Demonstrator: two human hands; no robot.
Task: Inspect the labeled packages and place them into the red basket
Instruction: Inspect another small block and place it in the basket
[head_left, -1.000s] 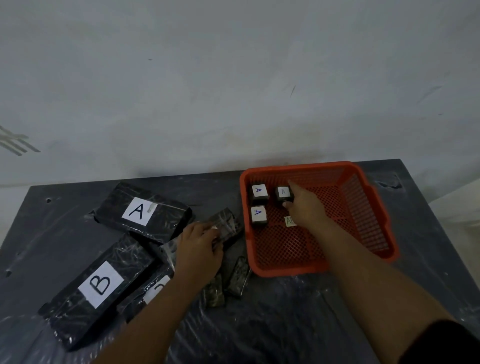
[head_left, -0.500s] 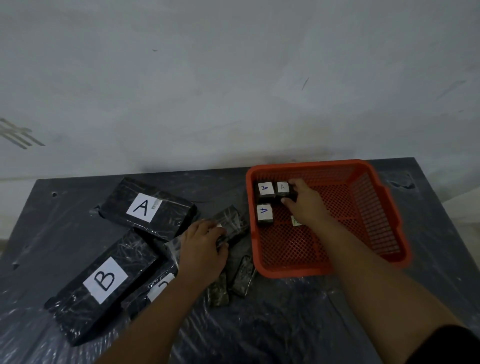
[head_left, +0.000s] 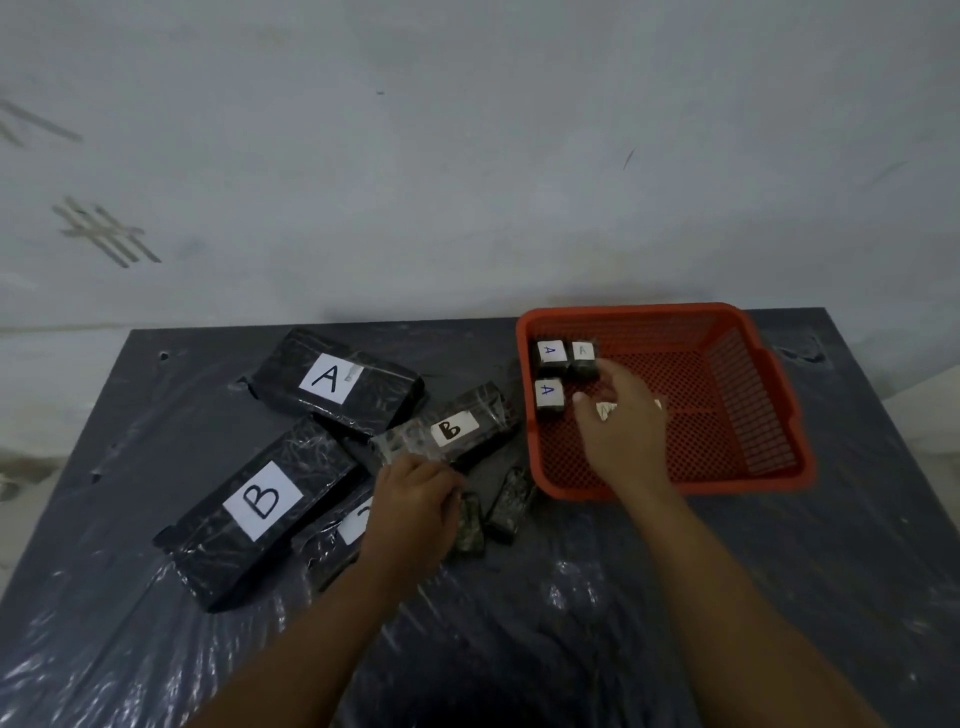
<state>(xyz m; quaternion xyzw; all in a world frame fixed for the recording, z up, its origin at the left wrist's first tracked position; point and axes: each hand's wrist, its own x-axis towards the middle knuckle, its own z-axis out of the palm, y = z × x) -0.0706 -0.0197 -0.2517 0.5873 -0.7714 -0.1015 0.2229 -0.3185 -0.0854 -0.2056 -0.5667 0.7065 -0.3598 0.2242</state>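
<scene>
The red basket (head_left: 748, 410) sits on the bench (head_left: 675, 597), at its far right part. Inside it, three small packages marked A stand in the near-left corner region: two side by side (head_left: 550, 356) (head_left: 584, 356) by the far wall, a third (head_left: 549, 397) just nearer. The right hand (head_left: 621, 426) hovers over the basket floor just right of these, fingers loosely spread, gripping nothing; a white label (head_left: 608, 410) shows under it. Left of the basket, the left hand (head_left: 415, 499) pinches the near end of a medium B package (head_left: 452, 428). Farther left lie a large A package (head_left: 337, 382) and a large B package (head_left: 260, 506). Two small dark packages (head_left: 511, 501) lie by the basket's near-left corner.
</scene>
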